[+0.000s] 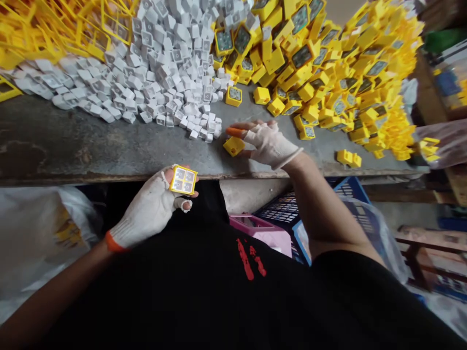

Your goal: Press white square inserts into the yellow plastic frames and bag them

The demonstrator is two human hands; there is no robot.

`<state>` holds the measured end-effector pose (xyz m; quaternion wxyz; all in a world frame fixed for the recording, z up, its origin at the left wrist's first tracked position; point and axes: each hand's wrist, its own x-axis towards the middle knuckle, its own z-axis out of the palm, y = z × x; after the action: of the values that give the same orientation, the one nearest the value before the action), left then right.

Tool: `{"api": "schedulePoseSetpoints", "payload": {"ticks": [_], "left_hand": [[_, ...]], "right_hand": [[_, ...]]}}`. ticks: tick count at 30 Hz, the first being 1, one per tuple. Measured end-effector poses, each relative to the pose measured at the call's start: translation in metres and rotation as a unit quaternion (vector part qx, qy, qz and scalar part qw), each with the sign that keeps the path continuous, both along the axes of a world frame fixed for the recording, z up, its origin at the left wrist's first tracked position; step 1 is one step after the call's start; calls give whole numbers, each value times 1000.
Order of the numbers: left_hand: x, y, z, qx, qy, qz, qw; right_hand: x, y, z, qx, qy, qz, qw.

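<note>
My left hand (151, 211), in a white knit glove with cut fingertips, grips a small yellow square frame (183, 180) filled with white inserts, held just in front of the table's near edge. My right hand (263, 141), also gloved, rests on the grey table (109, 146) with its fingers closed around a small yellow block (234, 145). An orange cap covers one fingertip of that hand. A heap of small white cubes (164, 63) lies just beyond both hands, a little to the left.
A large pile of yellow blocks with dark faces (328, 63) fills the table's right side. Yellow empty frames (65, 29) are stacked at the far left. Under the table stand a blue crate (350, 189) and a pink box (260, 231). A plastic bag (32, 228) hangs at left.
</note>
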<state>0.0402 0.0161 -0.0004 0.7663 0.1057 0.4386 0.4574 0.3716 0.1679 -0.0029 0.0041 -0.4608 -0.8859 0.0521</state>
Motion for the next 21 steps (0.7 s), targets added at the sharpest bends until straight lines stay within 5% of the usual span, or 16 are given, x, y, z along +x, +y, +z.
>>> {"api": "schedulePoseSetpoints", "payload": {"ticks": [4, 8, 13, 21], "left_hand": [[-2, -7, -3, 2, -25, 15, 1000], [-5, -11, -2, 21, -50, 25, 998], [-6, -13, 1, 32, -57, 31, 997], [-5, -15, -6, 41, -61, 43, 996]], "right_hand": [[-17, 4, 4, -34, 47, 72, 996], [-54, -39, 16, 29, 200, 119, 972], [-98, -75, 22, 71, 250, 204, 944], [-106, -76, 20, 49, 312, 241, 918]]}}
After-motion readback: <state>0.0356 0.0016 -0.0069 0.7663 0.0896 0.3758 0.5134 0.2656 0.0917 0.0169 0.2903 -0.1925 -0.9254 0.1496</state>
